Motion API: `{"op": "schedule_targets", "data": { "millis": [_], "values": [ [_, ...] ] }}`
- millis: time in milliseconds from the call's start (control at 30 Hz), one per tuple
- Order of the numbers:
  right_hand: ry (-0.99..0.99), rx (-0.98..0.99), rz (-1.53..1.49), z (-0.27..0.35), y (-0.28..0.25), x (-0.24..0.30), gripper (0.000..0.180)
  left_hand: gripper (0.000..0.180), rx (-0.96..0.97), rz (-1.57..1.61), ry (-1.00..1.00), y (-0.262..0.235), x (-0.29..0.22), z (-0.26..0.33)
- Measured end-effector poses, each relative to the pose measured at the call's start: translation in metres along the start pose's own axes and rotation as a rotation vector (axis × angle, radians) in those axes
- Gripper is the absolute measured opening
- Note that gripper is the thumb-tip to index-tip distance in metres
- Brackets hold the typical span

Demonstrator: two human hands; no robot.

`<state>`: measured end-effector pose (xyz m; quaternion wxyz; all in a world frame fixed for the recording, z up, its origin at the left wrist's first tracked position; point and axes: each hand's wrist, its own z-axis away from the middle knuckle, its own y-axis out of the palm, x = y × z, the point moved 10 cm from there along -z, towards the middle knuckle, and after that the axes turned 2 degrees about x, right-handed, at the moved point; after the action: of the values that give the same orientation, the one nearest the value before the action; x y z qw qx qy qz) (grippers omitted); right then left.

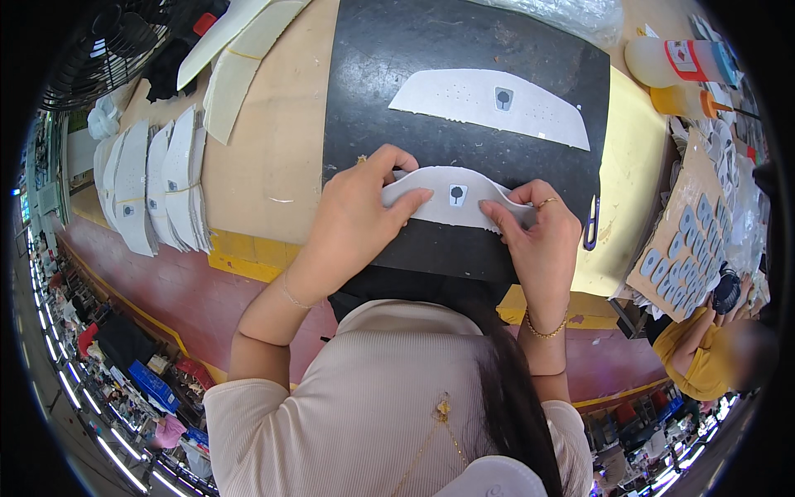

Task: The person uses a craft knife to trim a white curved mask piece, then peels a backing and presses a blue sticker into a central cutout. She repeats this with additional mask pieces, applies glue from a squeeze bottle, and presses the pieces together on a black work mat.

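A curved white fabric panel (pixel 426 199) with a grey tree patch (pixel 457 195) near its middle is bent upward between my hands. My left hand (pixel 368 203) pinches its left end between thumb and fingers. At the other end my right hand (pixel 542 228) grips it the same way, the thumb on the patch side. Both hands are over the near part of a black mat (pixel 464 45). Farther off, a second white panel (pixel 464 95) lies flat on the mat, with a similar tree patch (pixel 503 98) on it.
Bundled white panels (pixel 178 182) stand at the left, more strips (pixel 240 66) behind them. A fan (pixel 103 50) is far left. Right of the mat lie a small dark-handled tool (pixel 591 224), bottles (pixel 675 62) and a board of grey patches (pixel 683 240). Another person (pixel 700 352) is at lower right.
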<state>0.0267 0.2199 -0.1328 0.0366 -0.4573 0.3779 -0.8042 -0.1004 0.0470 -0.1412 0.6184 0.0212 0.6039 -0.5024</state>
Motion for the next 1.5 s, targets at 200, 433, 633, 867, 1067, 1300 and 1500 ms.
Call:
{"op": "schedule_targets", "data": {
  "millis": [200, 433, 633, 867, 1067, 1300, 1500],
  "values": [
    [-0.157, -0.074, 0.190, 0.007, -0.004, 0.019, 0.025, 0.029, -0.162, -0.377, 0.194, -0.005, -0.035, 0.019],
    [-0.430, -0.327, 0.405, 0.023, -0.014, 0.048, 0.032, 0.040, -0.226, -0.473, 0.680, 0.012, -0.054, 0.048],
    [-0.613, -0.184, 0.281, 0.043, 0.013, 0.042, 0.037, 0.045, -0.036, -0.470, 0.728, 0.031, -0.044, 0.054],
    [-0.602, -0.118, 0.294, 0.048, 0.020, 0.040, 0.037, 0.048, -0.020, -0.544, 0.716, 0.036, -0.043, 0.055],
    [-0.602, -0.113, 0.300, 0.048, 0.021, 0.039, 0.039, 0.051, -0.017, -0.579, 0.705, 0.037, -0.044, 0.054],
    [-0.624, -0.114, 0.312, 0.050, 0.024, 0.038, 0.045, 0.042, 0.000, -0.726, 0.721, 0.042, -0.051, 0.055],
    [-0.624, -0.089, 0.359, 0.049, 0.024, 0.042, 0.046, 0.041, 0.054, -0.803, 0.723, 0.045, -0.058, 0.054]
  ]
}}
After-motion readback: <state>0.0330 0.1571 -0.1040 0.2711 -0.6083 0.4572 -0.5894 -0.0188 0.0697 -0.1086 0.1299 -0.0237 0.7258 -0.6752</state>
